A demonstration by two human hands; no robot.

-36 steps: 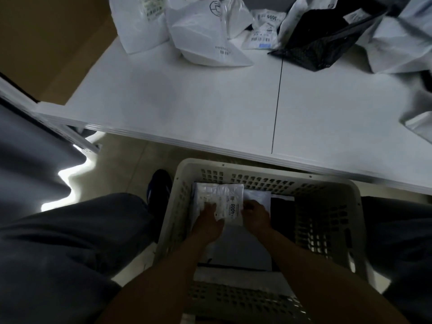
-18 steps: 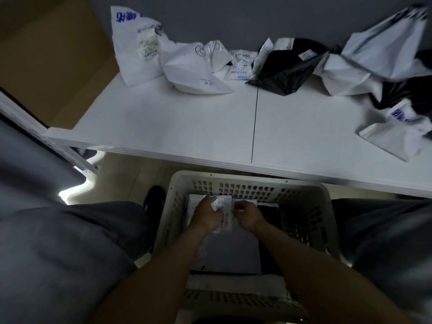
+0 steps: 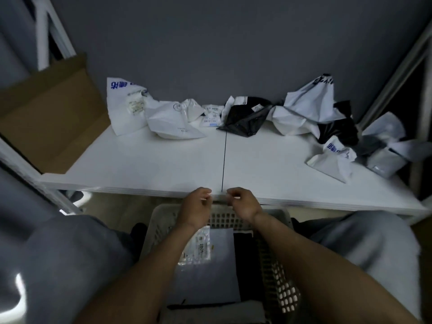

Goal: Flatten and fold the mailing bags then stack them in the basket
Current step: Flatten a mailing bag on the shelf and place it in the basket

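Note:
The white perforated basket point(image 3: 278, 272) stands on the floor between my knees. A small folded white bag with a printed label point(image 3: 198, 244) lies in it on top of a larger folded white bag point(image 3: 210, 277), beside a folded black bag point(image 3: 244, 260). My left hand point(image 3: 197, 204) and my right hand point(image 3: 243, 202) hover empty above the basket's far rim, at the table's front edge, fingers loosely curled. Crumpled white and black mailing bags line the back of the white table point(image 3: 177, 164): a tall white bag point(image 3: 126, 106), a white bag point(image 3: 173, 122), a black bag point(image 3: 245, 118).
More crumpled bags pile at the table's right: a large white one point(image 3: 308, 108), a black one point(image 3: 339, 129), a white one with blue print point(image 3: 334, 160). Brown cardboard point(image 3: 46, 118) leans at the left. A grey wall rises behind the table. Metal frame posts stand on both sides.
Both hands let go of the small labelled bag in the basket and rose to the table's front edge. The view tilted up, showing more of the table and wall.

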